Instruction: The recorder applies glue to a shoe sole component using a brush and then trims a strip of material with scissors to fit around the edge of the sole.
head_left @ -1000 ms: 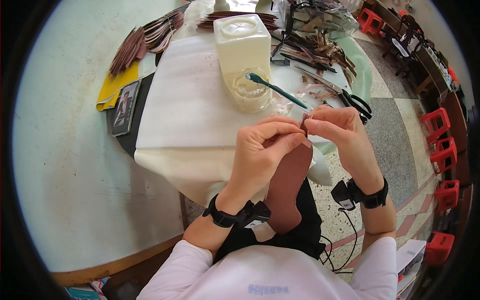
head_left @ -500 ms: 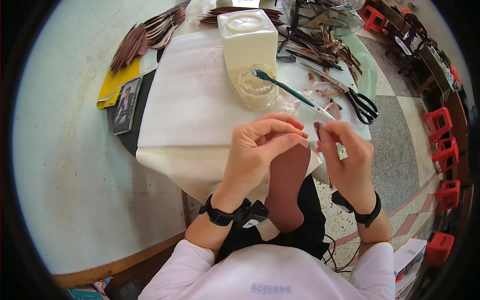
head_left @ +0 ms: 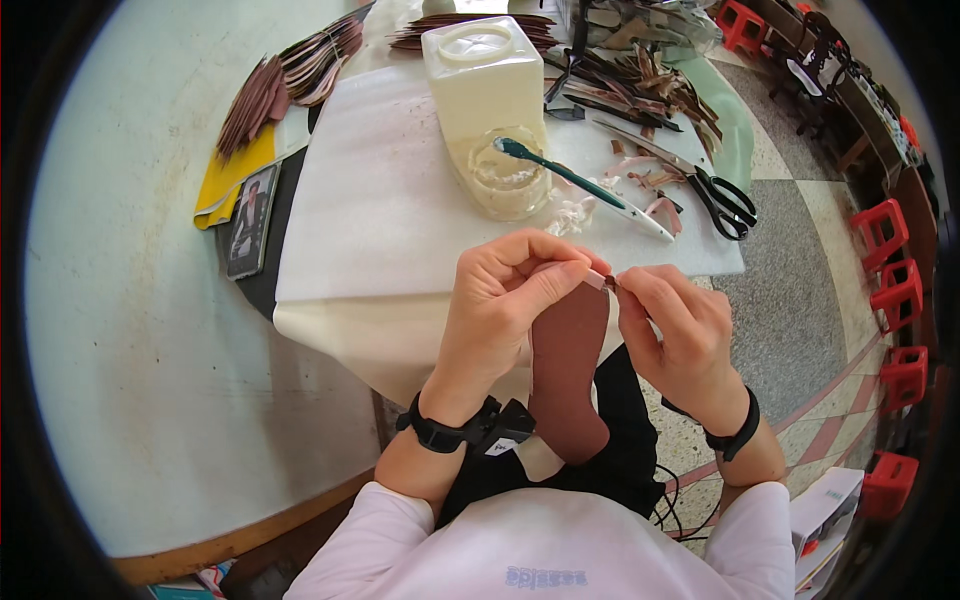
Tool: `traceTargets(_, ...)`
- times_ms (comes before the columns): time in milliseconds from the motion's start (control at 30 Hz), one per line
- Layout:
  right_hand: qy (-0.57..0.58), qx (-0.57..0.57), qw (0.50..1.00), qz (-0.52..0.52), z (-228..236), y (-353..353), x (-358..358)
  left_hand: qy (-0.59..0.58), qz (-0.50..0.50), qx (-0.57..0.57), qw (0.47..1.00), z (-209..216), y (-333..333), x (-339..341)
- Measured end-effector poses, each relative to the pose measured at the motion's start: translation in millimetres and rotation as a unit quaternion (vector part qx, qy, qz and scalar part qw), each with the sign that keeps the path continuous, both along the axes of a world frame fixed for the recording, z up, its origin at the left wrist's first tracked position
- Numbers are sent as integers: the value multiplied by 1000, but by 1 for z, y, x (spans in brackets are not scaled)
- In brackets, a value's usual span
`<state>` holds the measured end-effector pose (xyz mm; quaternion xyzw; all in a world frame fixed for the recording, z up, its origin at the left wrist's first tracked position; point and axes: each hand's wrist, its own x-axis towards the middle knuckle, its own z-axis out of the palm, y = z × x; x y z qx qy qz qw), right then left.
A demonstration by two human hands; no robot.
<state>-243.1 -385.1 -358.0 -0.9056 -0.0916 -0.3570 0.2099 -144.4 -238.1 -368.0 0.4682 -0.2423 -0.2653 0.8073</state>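
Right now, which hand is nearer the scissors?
Right. The right hand sits just below the scissors; the left hand is farther left, gripping the brown piece.

scissors [head_left: 722,197] on white sheet [head_left: 380,200] | brush [head_left: 575,182] across glass jar [head_left: 508,180] | red stools [head_left: 890,290] right

Both forearms rise from below, left hand [head_left: 505,305] and right hand [head_left: 672,330] meeting with fingers pinched tip to tip

Bright, even daylight, soft shadows, sharp centre, fisheye-bent edges, black rim.
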Motion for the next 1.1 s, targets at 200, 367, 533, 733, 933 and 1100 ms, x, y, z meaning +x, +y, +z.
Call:
traceTargets(200,-5,11,1000,3,5,0,2,-10,-5,12,1000,2,-3,1)
traceTargets(367,2,22,1000,3,5,-2,2,-6,-3,11,1000,2,-4,0)
traceTargets(533,14,15,1000,6,9,-1,-1,-9,1,29,1000,2,-4,0)
traceTargets(733,15,27,999,15,8,-1,-1,-14,14,52,998,1,-4,1)
traceTargets(933,12,25,1000,13,6,0,-1,-10,23,52,998,0,-4,0)
traceTargets(1100,3,23,1000,18,6,0,-1,-13,27,51,998,2,-4,0)
